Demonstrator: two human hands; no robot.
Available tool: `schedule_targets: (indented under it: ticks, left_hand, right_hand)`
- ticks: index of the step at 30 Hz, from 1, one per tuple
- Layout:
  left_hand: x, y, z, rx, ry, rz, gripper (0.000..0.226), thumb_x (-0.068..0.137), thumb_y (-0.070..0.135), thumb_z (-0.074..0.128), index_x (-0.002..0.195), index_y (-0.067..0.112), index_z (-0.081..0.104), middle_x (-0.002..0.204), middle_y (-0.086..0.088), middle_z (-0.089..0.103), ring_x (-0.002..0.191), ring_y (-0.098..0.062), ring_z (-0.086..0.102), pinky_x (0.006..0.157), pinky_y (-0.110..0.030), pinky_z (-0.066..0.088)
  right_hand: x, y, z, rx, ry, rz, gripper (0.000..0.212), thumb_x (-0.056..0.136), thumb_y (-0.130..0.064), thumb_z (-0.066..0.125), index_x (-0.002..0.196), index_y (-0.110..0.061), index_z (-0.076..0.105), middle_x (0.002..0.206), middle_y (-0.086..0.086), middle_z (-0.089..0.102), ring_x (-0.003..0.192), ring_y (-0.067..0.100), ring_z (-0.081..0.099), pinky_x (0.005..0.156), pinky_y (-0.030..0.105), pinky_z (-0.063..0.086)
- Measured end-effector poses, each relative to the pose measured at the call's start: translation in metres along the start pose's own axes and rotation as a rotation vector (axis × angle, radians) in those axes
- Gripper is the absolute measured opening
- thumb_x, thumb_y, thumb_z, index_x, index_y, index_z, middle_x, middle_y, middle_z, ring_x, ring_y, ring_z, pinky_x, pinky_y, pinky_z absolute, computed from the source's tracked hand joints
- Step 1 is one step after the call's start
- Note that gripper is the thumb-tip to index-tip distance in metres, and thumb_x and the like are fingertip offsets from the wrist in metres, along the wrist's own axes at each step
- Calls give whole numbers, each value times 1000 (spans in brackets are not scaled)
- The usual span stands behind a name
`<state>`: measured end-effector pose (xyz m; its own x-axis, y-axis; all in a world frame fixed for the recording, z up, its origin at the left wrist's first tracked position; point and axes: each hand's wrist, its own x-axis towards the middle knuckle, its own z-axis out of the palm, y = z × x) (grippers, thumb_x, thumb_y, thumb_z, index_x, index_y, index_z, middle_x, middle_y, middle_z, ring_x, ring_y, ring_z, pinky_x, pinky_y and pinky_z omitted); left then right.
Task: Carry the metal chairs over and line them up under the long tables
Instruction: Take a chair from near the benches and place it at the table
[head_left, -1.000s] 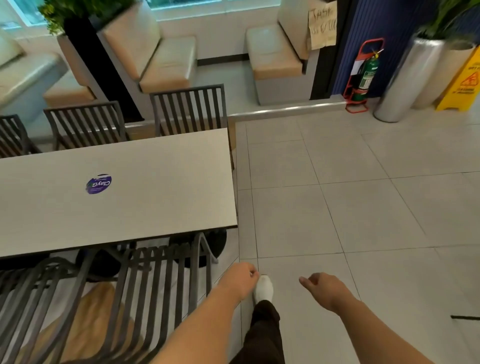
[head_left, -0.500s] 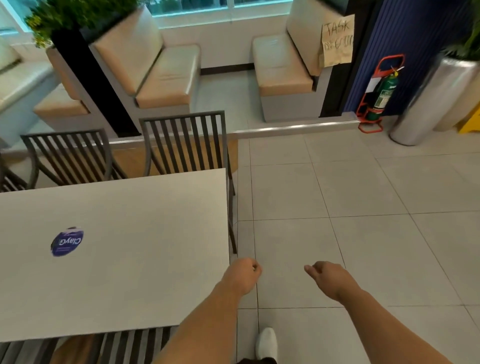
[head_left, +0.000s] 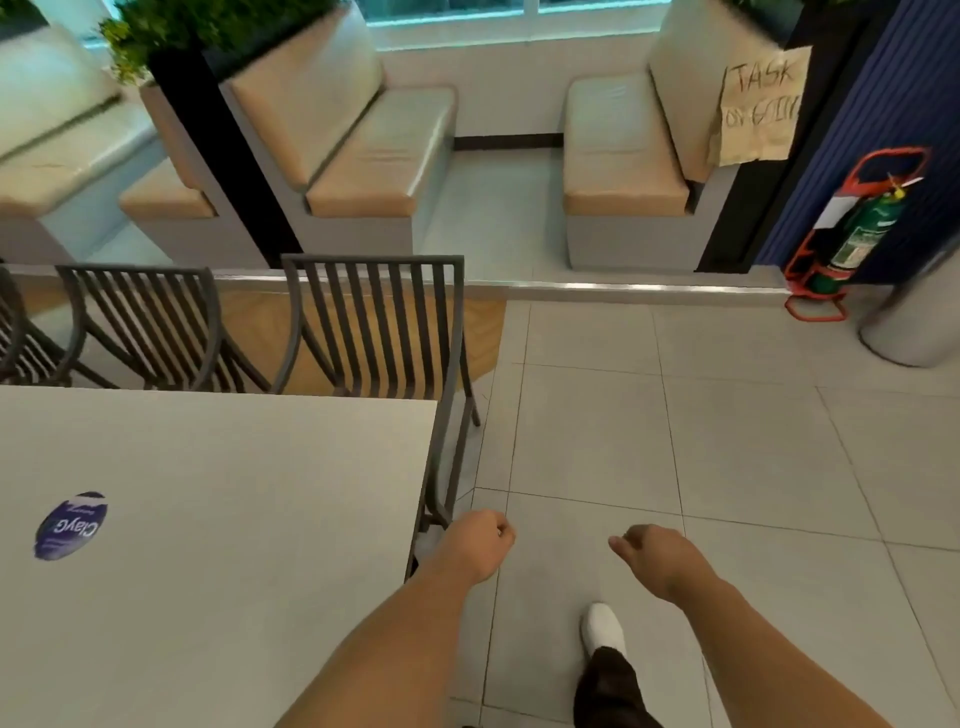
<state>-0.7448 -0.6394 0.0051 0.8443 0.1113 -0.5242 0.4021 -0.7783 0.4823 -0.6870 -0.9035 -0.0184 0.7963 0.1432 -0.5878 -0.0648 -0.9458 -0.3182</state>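
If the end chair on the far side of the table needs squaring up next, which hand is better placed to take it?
Left, probably. The left hand hangs empty right beside the table end, on the same side as the end chair. The right hand, also empty, is out over the open floor, farther from the chair.

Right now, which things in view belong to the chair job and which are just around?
Job:
metal chairs
long table
left hand and right hand, both empty

Just around:
booth seats
fire extinguisher
paper sign
table sticker
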Motion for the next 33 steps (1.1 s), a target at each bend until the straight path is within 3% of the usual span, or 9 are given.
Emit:
schedule_targets:
  ticks: [12, 16, 22, 33]
  left_hand:
    - [123, 94, -31, -145, 113, -190, 29, 106, 34, 49, 114, 15, 70, 99, -2, 73, 87, -15, 68, 85, -35, 59]
    - [172, 103, -58, -202, 145, -255, 24, 107, 29, 49, 104, 15, 67, 87, 0, 67, 70, -10, 58, 62, -23, 50]
    - [258, 90, -102, -234, 146, -316, 23, 106, 31, 50, 106, 18, 69, 89, 0, 68, 81, -14, 65, 67, -24, 50]
    - [415, 57, -242, -329, 195, -433, 24, 106, 34, 51, 118, 23, 68, 93, 3, 68, 84, -10, 65, 78, -26, 55]
  right_hand:
    - [168, -3, -142, -154, -122, -155, 44, 103, -53, 47, 126, -21, 66, 118, 0, 70, 106, 20, 63, 87, 31, 48]
    - [221, -26, -172, -194, -136, -189, 45, 103, -54, 46, 128, -22, 65, 120, 0, 70, 106, 20, 63, 87, 31, 48]
    - [310, -79, -210, -261, -166, -240, 46, 104, -51, 45, 134, -20, 61, 130, 2, 66, 115, 21, 61, 97, 32, 48]
    - [493, -233, -300, -340, -182, -305, 43, 103, -52, 47, 127, -22, 66, 123, 0, 69, 112, 21, 62, 88, 31, 46]
